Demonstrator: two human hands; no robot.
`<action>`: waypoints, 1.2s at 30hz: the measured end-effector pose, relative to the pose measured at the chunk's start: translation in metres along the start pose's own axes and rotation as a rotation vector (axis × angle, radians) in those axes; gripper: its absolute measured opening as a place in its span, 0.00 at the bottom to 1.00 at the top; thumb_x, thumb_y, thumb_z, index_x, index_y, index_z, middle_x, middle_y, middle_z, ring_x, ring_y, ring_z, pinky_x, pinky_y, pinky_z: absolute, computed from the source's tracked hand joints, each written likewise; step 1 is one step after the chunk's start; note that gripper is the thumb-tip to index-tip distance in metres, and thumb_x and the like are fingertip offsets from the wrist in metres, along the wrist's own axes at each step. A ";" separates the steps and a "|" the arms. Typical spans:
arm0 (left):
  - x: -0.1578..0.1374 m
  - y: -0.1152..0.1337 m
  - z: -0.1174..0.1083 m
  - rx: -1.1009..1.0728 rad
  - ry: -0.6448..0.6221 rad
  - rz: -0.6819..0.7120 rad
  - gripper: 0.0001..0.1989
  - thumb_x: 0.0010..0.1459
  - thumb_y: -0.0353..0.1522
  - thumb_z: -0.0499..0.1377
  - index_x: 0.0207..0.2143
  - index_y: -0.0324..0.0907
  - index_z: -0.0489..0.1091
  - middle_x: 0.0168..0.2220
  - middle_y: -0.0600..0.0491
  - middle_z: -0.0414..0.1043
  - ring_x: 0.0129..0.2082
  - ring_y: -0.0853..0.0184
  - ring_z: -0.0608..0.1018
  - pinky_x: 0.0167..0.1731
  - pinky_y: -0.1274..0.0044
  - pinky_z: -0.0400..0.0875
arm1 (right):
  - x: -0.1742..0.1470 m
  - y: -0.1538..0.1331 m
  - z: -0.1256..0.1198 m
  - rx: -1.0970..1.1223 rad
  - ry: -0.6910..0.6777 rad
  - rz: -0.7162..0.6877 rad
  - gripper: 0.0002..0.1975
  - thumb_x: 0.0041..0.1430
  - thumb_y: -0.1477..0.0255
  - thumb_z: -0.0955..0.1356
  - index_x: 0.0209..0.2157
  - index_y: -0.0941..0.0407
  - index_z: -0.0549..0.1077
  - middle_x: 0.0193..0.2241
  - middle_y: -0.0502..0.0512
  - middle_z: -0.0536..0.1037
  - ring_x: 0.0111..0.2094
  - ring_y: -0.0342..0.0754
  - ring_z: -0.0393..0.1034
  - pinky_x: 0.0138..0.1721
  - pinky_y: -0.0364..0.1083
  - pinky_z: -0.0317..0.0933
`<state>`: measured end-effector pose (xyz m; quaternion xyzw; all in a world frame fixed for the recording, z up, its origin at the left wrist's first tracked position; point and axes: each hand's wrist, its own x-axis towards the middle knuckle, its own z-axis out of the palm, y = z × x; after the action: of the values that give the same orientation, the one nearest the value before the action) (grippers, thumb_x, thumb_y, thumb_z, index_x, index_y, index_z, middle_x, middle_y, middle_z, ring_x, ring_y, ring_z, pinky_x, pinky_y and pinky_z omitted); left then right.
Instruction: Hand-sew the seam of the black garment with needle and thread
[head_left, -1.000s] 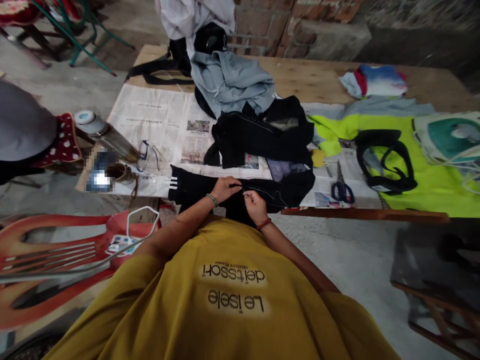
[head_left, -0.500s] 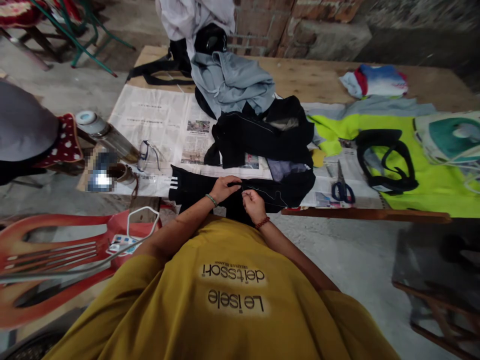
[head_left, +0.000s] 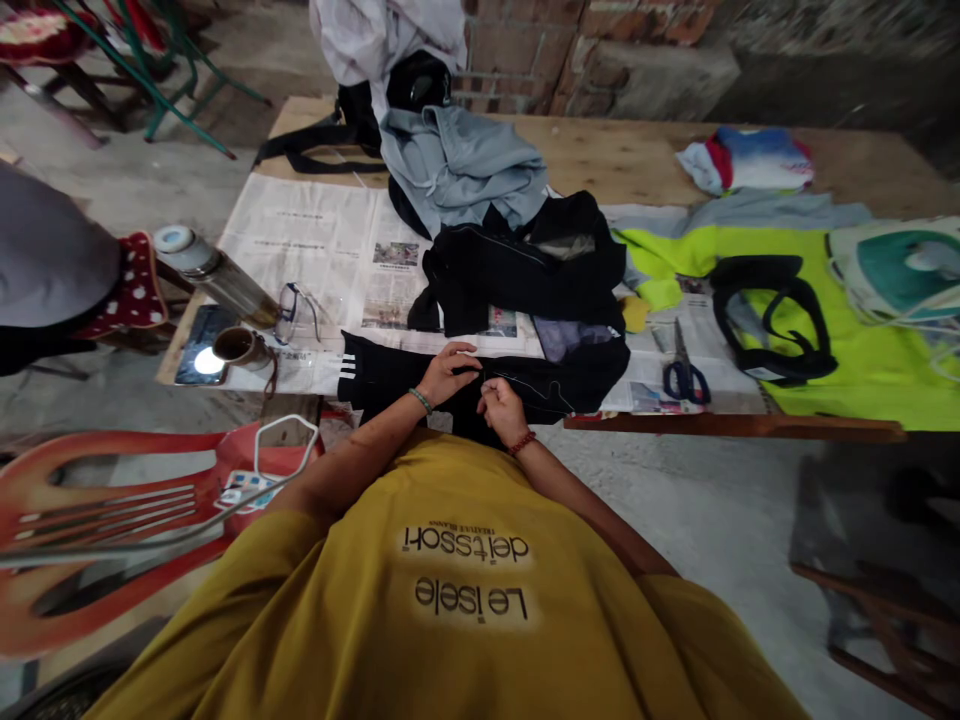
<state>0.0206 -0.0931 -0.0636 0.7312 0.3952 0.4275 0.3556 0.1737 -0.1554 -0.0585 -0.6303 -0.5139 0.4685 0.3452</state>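
A black garment point(head_left: 390, 362) with three white stripes at its left end lies along the table's near edge, partly hanging over it. My left hand point(head_left: 450, 374) is closed in a pinch on the garment's dark cloth, thumb and forefinger together. Close by on the right, my right hand point(head_left: 503, 408) is closed with fingertips pinched, just over the same cloth. Whatever it holds is too small to make out. A pale thread-like line point(head_left: 551, 392) curves across the black cloth to the right of my hands.
Newspaper point(head_left: 315, 240) covers part of the table. Scissors point(head_left: 681, 375) and a black strap loop point(head_left: 817, 345) lie to the right, near an iron point(head_left: 911, 265). Glasses point(head_left: 289, 310), a bottle point(head_left: 217, 275), a cup point(head_left: 241, 348) and a phone point(head_left: 202, 335) are left. Behind lies a grey garment point(head_left: 465, 165).
Both hands have stayed at nearly the same spot. The fingers of my left hand have lifted slightly, and my right hand has shifted a little to the left.
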 end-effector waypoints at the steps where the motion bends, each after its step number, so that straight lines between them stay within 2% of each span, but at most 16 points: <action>1: 0.000 0.000 0.000 0.007 -0.004 -0.003 0.05 0.53 0.31 0.63 0.34 0.40 0.76 0.47 0.47 0.69 0.48 0.64 0.73 0.50 0.70 0.69 | 0.000 0.000 0.000 0.007 -0.002 -0.002 0.14 0.56 0.57 0.59 0.32 0.54 0.64 0.16 0.45 0.68 0.17 0.41 0.59 0.20 0.39 0.54; 9: 0.000 -0.001 -0.002 -0.008 -0.027 -0.001 0.05 0.56 0.31 0.61 0.34 0.40 0.76 0.52 0.45 0.66 0.53 0.62 0.70 0.53 0.70 0.67 | 0.000 0.001 -0.001 0.003 -0.004 -0.033 0.15 0.56 0.56 0.59 0.32 0.54 0.64 0.16 0.44 0.66 0.17 0.40 0.59 0.20 0.39 0.54; 18: 0.000 -0.003 0.002 0.026 -0.002 -0.017 0.08 0.53 0.28 0.62 0.38 0.40 0.75 0.49 0.46 0.68 0.51 0.63 0.72 0.53 0.68 0.67 | 0.003 0.005 0.001 0.020 0.021 -0.019 0.18 0.56 0.54 0.59 0.34 0.54 0.65 0.16 0.44 0.67 0.17 0.40 0.60 0.20 0.39 0.55; 26: 0.000 -0.003 0.002 0.042 0.020 -0.047 0.03 0.52 0.28 0.62 0.31 0.40 0.75 0.47 0.47 0.70 0.48 0.64 0.74 0.50 0.71 0.69 | 0.002 0.006 0.002 0.040 0.035 -0.008 0.19 0.56 0.52 0.59 0.35 0.54 0.65 0.17 0.44 0.67 0.17 0.40 0.59 0.19 0.39 0.54; 36: 0.000 -0.007 0.004 0.034 -0.001 -0.026 0.04 0.52 0.26 0.62 0.31 0.40 0.76 0.47 0.47 0.70 0.47 0.65 0.74 0.50 0.71 0.70 | 0.002 0.008 0.002 0.026 0.025 -0.018 0.20 0.56 0.51 0.59 0.34 0.54 0.65 0.16 0.44 0.67 0.17 0.40 0.59 0.20 0.39 0.54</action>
<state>0.0224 -0.0914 -0.0712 0.7320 0.4119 0.4157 0.3488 0.1744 -0.1551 -0.0673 -0.6270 -0.5091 0.4641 0.3638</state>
